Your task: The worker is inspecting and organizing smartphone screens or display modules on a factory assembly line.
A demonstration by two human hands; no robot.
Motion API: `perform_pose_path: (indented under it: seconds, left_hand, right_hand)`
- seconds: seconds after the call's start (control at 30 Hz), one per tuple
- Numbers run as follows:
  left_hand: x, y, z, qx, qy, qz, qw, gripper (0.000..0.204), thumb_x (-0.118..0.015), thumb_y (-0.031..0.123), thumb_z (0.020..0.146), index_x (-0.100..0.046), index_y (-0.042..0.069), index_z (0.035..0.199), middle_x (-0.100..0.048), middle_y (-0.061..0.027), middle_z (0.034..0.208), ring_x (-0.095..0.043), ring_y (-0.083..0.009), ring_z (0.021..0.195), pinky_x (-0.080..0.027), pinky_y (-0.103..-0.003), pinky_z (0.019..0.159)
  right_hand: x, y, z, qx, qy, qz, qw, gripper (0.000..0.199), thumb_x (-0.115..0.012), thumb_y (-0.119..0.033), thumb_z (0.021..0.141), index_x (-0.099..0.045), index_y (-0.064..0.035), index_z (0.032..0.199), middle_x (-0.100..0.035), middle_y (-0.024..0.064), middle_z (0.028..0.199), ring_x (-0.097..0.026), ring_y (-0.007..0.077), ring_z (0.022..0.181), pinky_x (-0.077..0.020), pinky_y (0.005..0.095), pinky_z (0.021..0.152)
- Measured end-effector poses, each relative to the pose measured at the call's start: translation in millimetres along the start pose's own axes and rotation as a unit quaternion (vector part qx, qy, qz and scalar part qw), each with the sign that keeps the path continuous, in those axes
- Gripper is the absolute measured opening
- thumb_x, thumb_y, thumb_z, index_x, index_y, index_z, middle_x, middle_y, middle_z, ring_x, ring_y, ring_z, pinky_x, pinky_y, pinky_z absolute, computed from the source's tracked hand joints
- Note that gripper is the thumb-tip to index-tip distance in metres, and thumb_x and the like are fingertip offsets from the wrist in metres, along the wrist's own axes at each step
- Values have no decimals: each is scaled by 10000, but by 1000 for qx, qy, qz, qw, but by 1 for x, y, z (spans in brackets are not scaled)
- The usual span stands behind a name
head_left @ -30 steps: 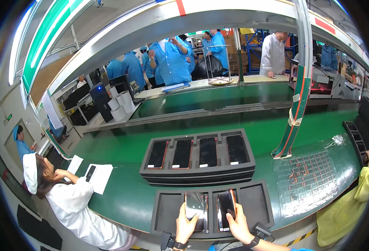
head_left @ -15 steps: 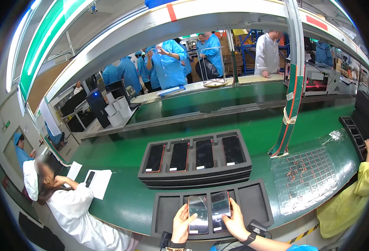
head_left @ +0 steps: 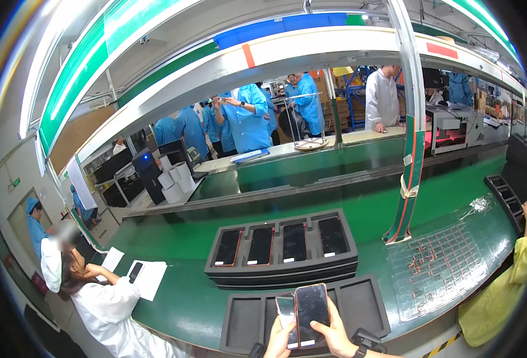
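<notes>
My left hand [head_left: 279, 341] is closed on a phone [head_left: 286, 309] with a pale, reflective screen. My right hand [head_left: 335, 335] grips a second phone [head_left: 312, 311], dark-screened with an orange edge and a small white label at its bottom. This second phone partly covers the first, and my right thumb lies on its screen. Both phones are above a black foam tray [head_left: 245, 322] whose outer compartments hold nothing; its middle is hidden. Just beyond sits a stack of black foam trays [head_left: 281, 278], the top one carrying several dark phones [head_left: 260, 246] with white labels.
A clear sheet [head_left: 439, 268] with orange strips lies on the green bench at the right, beside a metal post [head_left: 408, 191]. A person in white [head_left: 105, 304] leans on the bench at left near papers [head_left: 150, 280]. A yellow sleeve [head_left: 496, 292] reaches in at right.
Both phones have come together and up, the right one now overlapping the left one. My view has tilted upward, so the scene sits lower.
</notes>
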State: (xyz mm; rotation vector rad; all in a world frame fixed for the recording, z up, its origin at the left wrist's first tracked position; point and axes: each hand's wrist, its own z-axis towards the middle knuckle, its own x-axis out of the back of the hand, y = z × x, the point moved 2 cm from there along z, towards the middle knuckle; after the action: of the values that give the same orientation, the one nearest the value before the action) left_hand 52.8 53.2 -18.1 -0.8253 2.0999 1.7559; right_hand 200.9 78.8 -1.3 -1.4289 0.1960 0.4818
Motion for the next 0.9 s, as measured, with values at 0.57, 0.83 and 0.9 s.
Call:
perform_pose_path:
  seconds: [0.57,0.83,0.9]
  left_hand:
    - [-68,79,19,-190,-345,611,687,624,-725,184,821,-470,70,1379,-650,-248,1178,-659,-398,1037,-555,-443,864]
    - [-64,50,26,-281,-335,673,597,522,-723,170,770,-589,57,1262,-683,-171,1144,-664,-342,1033,-542,-420,874]
    - [-60,52,18,-333,-254,667,616,542,-811,206,706,-641,78,1204,-692,-125,1134,-636,-324,1092,-501,-408,965]
  right_hand:
    - [54,4,0,57,100,-115,987,656,-480,-305,995,-240,-89,1565,-331,141,1560,-337,278,1425,-227,412,1189]
    - [53,15,3,59,109,-108,986,419,-459,-282,1070,-544,-5,1372,-606,121,1345,-551,211,1237,-394,311,1070]
    - [56,22,4,51,94,-101,989,431,-462,-268,1068,-516,-3,1403,-575,129,1388,-522,219,1280,-372,309,1094]
